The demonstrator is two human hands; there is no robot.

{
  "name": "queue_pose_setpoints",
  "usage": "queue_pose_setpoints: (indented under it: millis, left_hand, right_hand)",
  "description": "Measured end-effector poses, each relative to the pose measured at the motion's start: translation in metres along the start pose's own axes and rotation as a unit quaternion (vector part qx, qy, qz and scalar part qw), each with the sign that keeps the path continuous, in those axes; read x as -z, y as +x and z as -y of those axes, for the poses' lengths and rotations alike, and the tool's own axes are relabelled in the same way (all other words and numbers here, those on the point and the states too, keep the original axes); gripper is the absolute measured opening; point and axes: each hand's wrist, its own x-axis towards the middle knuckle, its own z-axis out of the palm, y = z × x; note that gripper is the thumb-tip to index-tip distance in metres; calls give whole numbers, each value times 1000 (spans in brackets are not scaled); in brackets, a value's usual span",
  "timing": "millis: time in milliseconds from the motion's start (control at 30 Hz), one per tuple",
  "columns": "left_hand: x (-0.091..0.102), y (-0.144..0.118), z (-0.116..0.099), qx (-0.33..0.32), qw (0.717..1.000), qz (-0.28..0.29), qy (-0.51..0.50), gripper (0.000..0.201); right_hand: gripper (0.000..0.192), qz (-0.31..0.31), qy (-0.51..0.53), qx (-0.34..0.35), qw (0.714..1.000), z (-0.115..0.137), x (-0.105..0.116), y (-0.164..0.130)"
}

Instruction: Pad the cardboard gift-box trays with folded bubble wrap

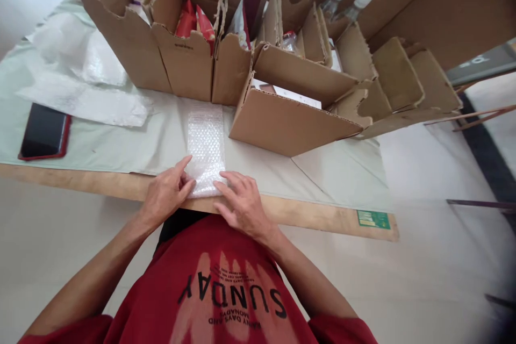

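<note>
A strip of clear bubble wrap (205, 142) lies flat on the pale green table cover (121, 140), running from the cardboard boxes to the table's near edge. My left hand (165, 193) rests on the strip's near left corner with fingers pinching its edge. My right hand (242, 201) presses flat on the near right corner. Both hands sit at the wooden table edge (314, 215), close together, in front of my red shirt.
Several open cardboard boxes (185, 59) stand in a row at the back, holding red packets (193, 21) and bottles (346, 2). A larger low box (290, 123) sits right of the strip. A dark phone in a red case (44, 131) and white plastic sheets (84, 80) lie left.
</note>
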Motion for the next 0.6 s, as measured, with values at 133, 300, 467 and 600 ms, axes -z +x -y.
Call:
queue_pose_setpoints:
  millis: [133, 300, 467, 600]
  left_hand:
    - [4, -17, -4, -88, 990, -95, 49, 46]
    - [6, -34, -14, -173, 983, -54, 29, 34]
    - [-3, -9, -9, -98, 992, -61, 58, 35]
    - [-7, 0, -7, -90, 984, -94, 119, 35]
  right_hand:
    - [22, 42, 10, 39, 998, -1, -3, 7]
    - [23, 62, 121, -38, 990, -3, -6, 21]
    - [27, -15, 113, -106, 988, -4, 0, 24]
    - [28, 2, 23, -1, 1000, -8, -2, 16]
